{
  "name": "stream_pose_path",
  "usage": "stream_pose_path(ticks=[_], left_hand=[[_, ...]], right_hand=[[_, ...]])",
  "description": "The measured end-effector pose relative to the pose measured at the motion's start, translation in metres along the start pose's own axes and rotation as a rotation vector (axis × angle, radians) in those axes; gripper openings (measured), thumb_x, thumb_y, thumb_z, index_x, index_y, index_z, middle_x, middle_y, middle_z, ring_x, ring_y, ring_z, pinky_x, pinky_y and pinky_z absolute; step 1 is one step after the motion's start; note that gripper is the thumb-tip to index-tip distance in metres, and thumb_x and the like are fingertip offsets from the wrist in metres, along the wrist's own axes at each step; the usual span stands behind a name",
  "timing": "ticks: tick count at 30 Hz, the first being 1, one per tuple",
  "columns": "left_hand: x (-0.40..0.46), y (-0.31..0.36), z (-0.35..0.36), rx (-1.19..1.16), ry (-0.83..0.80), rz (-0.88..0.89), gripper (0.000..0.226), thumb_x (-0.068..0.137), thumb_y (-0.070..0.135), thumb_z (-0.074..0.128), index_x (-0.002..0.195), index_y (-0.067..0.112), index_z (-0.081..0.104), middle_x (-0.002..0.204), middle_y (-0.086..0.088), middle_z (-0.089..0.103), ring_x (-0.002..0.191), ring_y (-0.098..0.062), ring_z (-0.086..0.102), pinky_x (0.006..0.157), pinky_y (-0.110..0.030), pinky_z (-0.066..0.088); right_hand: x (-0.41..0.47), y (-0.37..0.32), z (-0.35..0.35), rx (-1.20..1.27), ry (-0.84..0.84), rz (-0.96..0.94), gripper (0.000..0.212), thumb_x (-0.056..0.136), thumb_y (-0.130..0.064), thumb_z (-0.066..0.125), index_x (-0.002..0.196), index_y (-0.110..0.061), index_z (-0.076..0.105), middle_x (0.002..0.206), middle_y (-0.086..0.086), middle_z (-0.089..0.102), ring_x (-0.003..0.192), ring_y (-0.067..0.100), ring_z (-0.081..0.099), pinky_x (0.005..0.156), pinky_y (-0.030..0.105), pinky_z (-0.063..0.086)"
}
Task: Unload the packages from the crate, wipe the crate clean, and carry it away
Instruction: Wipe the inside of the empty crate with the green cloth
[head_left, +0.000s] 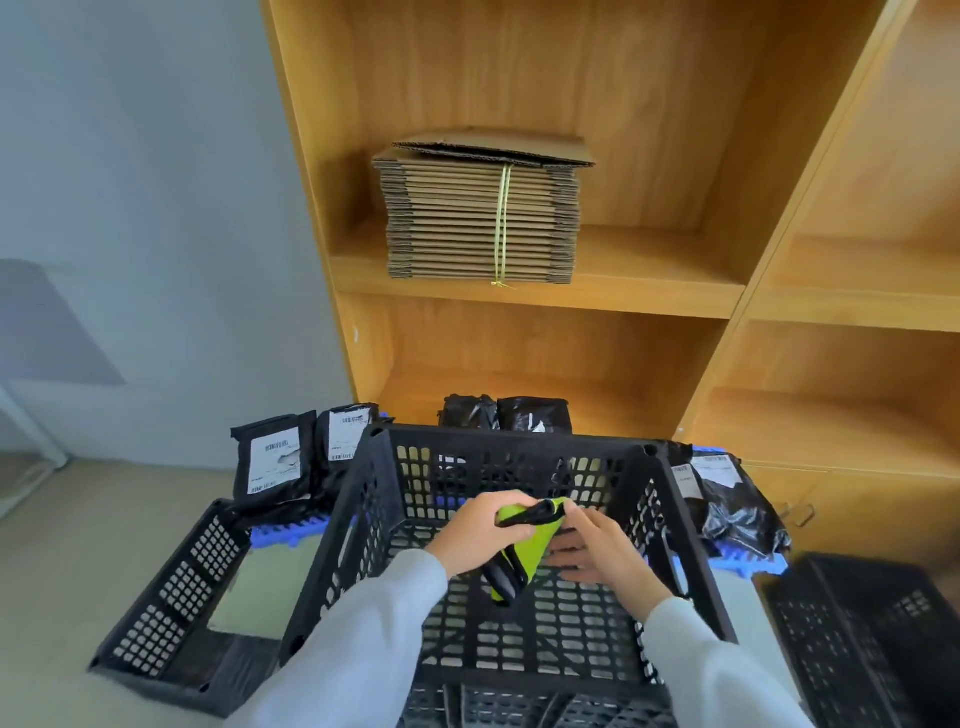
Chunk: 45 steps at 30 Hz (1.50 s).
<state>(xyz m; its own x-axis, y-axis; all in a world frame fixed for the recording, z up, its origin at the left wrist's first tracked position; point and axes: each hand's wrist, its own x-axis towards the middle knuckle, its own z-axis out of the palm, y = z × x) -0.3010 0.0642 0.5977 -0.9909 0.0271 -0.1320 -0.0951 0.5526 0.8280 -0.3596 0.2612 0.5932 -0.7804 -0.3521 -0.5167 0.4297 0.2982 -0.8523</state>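
A black perforated plastic crate (358, 525) stands in front of me with nothing but my hands and a cloth inside it. My left hand (480, 530) grips a yellow-green cloth with black edging (524, 553) above the crate floor. My right hand (597, 548) lies beside the cloth with fingers spread, touching its edge. Black packages with white labels (272, 460) lie on a blue pallet (283, 535) behind the crate at left. More black packages (727, 499) sit at right and further ones (506, 413) behind the crate.
A second black crate (171, 582) lies at the left and a third (872, 634) at the right. A wooden shelf unit (545, 301) rises behind, holding a tied stack of flat cardboard (483, 218). A grey wall is at the left.
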Motion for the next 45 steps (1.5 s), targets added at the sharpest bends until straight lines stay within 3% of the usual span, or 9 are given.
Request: stream_pose_path(ticks=[4,10,16,22,28,33,37,40,45], left_hand=[[-0.001,0.010,0.015,0.025,0.045,-0.042,0.033,0.092,0.040,0.071,0.124,0.033,0.066,0.119,0.017,0.069,0.106,-0.002,0.064,0.095,-0.029,0.052],[-0.003,0.019,0.048,0.059,0.220,-0.092,0.036,0.087,0.063,0.063,0.104,0.032,0.069,0.099,0.014,0.072,0.094,-0.003,0.066,0.089,-0.038,0.054],[-0.013,0.036,0.063,-0.043,0.290,-0.109,0.028,0.095,0.044,0.069,0.108,0.020,0.074,0.104,0.014,0.070,0.092,0.013,0.061,0.082,-0.017,0.049],[-0.027,0.036,0.043,-0.167,0.479,-0.133,0.014,0.093,0.030,0.075,0.101,0.019,0.076,0.119,0.010,0.062,0.108,0.009,0.056,0.088,-0.002,0.038],[-0.043,0.029,0.015,-0.204,0.575,-0.236,0.041,0.094,0.036,0.070,0.072,0.003,0.059,0.061,0.002,0.047,0.061,-0.013,0.047,0.064,-0.030,0.033],[-0.050,0.022,-0.002,-0.210,0.623,-0.350,0.025,0.092,0.034,0.075,0.101,0.015,0.062,0.093,0.002,0.070,0.086,-0.012,0.066,0.072,-0.025,0.047],[-0.053,0.017,-0.010,-0.296,0.606,-0.382,0.028,0.091,0.030,0.077,0.105,0.015,0.058,0.100,-0.005,0.072,0.094,-0.018,0.069,0.083,-0.040,0.058],[-0.059,0.021,-0.018,-0.448,0.577,-0.369,0.030,0.091,0.016,0.077,0.116,0.005,0.065,0.103,-0.008,0.074,0.096,-0.017,0.071,0.077,-0.029,0.059],[-0.063,0.025,-0.035,-0.792,0.329,-0.378,0.027,0.093,0.004,0.070,0.120,0.008,0.070,0.113,-0.010,0.077,0.105,-0.024,0.074,0.089,-0.035,0.058]], right_hand=[[0.003,0.004,-0.002,0.138,-0.034,0.016,0.044,0.099,-0.053,0.054,0.112,-0.013,0.067,0.099,0.016,0.077,0.091,0.037,0.075,0.086,0.050,0.061],[-0.003,0.013,-0.011,0.209,-0.005,-0.046,0.029,0.105,-0.028,0.051,0.110,-0.006,0.070,0.087,0.015,0.077,0.086,0.036,0.076,0.085,0.053,0.061],[-0.008,0.019,-0.023,0.182,0.010,-0.073,0.020,0.102,-0.017,0.055,0.103,-0.004,0.070,0.096,0.018,0.076,0.088,0.033,0.076,0.082,0.051,0.062],[-0.009,0.013,-0.047,0.099,0.088,-0.120,0.018,0.104,-0.011,0.050,0.090,-0.004,0.060,0.085,0.015,0.066,0.083,0.029,0.071,0.071,0.041,0.062],[-0.015,0.005,-0.073,-0.098,0.121,-0.205,0.025,0.103,-0.023,0.053,0.092,-0.002,0.060,0.082,0.012,0.055,0.077,0.024,0.054,0.067,0.035,0.038],[-0.011,0.003,-0.083,0.041,0.212,-0.250,0.015,0.098,-0.027,0.065,0.094,-0.013,0.063,0.087,0.001,0.063,0.084,0.021,0.060,0.081,0.040,0.049],[-0.011,-0.002,-0.085,0.140,0.294,-0.232,0.028,0.089,-0.025,0.077,0.111,-0.018,0.060,0.103,0.001,0.069,0.096,0.021,0.066,0.094,0.045,0.054],[-0.012,-0.007,-0.083,0.161,0.292,-0.261,0.028,0.088,-0.026,0.078,0.108,-0.018,0.060,0.104,0.002,0.070,0.097,0.020,0.066,0.092,0.044,0.054],[-0.014,-0.021,-0.076,0.157,0.275,-0.349,0.021,0.088,-0.023,0.078,0.105,-0.017,0.068,0.098,0.002,0.076,0.090,0.019,0.068,0.075,0.033,0.053]])
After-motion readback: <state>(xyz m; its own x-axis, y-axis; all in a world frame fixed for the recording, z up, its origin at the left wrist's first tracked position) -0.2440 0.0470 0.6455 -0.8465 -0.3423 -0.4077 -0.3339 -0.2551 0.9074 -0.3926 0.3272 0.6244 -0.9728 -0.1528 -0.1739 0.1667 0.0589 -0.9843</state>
